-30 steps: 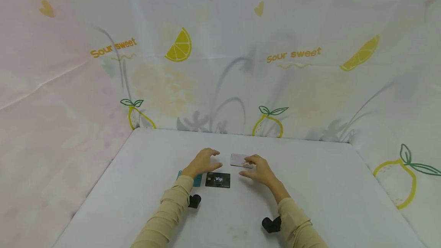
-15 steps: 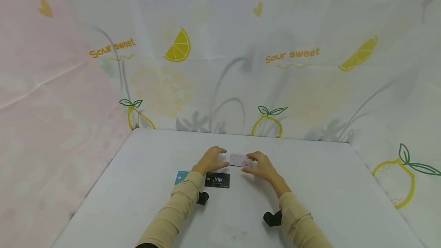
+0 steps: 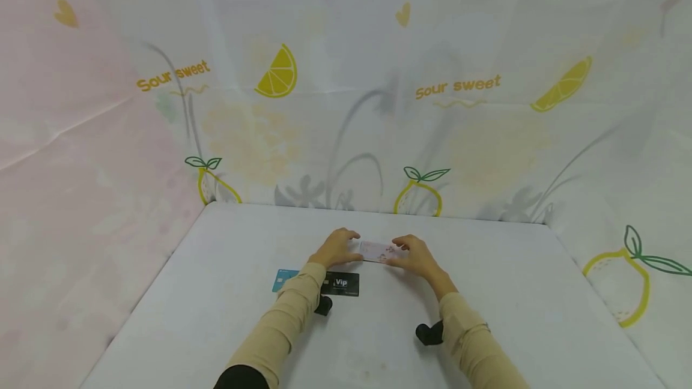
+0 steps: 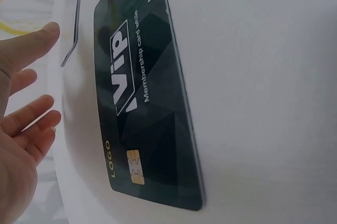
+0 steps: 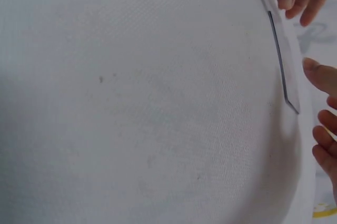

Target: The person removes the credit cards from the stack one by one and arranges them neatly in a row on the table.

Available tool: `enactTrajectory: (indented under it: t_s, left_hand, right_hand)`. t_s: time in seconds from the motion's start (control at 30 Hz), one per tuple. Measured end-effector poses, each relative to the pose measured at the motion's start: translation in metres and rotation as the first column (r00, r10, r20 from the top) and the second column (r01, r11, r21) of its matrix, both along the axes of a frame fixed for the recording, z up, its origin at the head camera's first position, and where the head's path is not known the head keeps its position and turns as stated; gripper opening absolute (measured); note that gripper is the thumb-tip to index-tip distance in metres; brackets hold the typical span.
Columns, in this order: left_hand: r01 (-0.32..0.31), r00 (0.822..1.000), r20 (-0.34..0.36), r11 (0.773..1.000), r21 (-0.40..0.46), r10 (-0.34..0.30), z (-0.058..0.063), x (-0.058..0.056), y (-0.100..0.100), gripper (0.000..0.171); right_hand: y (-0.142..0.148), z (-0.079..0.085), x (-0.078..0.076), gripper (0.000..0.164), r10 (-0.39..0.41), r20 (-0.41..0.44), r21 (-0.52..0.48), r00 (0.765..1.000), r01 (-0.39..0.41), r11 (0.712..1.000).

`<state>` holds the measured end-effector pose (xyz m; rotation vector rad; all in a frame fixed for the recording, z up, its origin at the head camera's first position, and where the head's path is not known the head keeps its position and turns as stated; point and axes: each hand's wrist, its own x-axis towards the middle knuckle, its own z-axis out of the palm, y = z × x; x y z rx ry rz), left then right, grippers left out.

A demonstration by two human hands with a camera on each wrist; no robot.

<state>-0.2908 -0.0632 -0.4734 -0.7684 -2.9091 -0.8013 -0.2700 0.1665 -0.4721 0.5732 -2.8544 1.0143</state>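
Nearest, I see the black Vip card (image 3: 346, 284) lying flat, the blue card (image 3: 282, 279) to its left; both seem settled. Beyond it, rightward, the pale card (image 3: 375, 251) lies unlifted, apparently the part left, between my left hand (image 3: 335, 248) and right hand (image 3: 417, 256), fingers relaxed, grasping nothing; contact I can't confirm

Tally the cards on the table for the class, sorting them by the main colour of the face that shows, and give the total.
Blue card, partly hidden by a sleeve: 1
Dark card marked "Vip": 1
Pale card between the hands: 1
Total: 3 card faces showing
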Motion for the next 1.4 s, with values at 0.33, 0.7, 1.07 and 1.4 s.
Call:
enactTrajectory:
  t_s: [0.33, 0.7, 1.07, 1.4]
  left_hand:
    - [-0.006, 0.999, 0.035, 0.994, -0.107, 0.009, -0.001, -0.014, 0.007, 0.055]
    - [-0.064, 0.984, 0.152, 0.976, -0.206, 0.096, 0.005, -0.018, 0.021, 0.066]
    - [-0.075, 0.974, 0.193, 0.973, -0.22, 0.118, 0.003, -0.023, 0.024, 0.058]
    - [-0.107, 0.962, 0.232, 0.98, -0.168, 0.144, 0.005, -0.019, 0.027, 0.051]
  right_hand:
    - [0.003, -0.007, -0.011, 0.05, 0.009, -0.006, -0.003, 1.0, -0.009, 1.0]
    - [-0.002, -0.01, -0.021, 0.053, 0.013, 0.052, 0.034, 0.999, -0.015, 0.999]
    - [-0.004, -0.004, -0.023, 0.043, -0.019, 0.118, 0.082, 0.993, 0.009, 0.997]
    - [-0.003, -0.007, -0.026, 0.046, -0.013, 0.148, 0.053, 0.989, 0.005, 0.999]
